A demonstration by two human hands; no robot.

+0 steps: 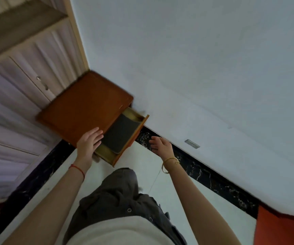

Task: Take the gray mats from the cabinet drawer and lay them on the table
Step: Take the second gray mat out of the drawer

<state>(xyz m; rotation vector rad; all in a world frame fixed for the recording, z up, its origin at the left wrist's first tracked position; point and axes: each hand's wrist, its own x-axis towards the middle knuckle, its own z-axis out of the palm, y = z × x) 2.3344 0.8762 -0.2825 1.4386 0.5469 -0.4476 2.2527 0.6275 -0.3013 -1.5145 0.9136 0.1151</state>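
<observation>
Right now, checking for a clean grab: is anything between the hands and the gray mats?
Nothing visible for the left hand, beside the uncovered gray mats in the open drawer. The right hand is outside the drawer's front panel.

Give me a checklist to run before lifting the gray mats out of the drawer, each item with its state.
1. Drawer pulled open: ok.
2. Gray mats exposed inside it: ok.
3. Left hand empty, fingers straight: ok.
4. Right hand empty: ok.
5. A hand gripping the mats: not ok.
6. Table ready for the mats: cannot tell, out of view.
</observation>
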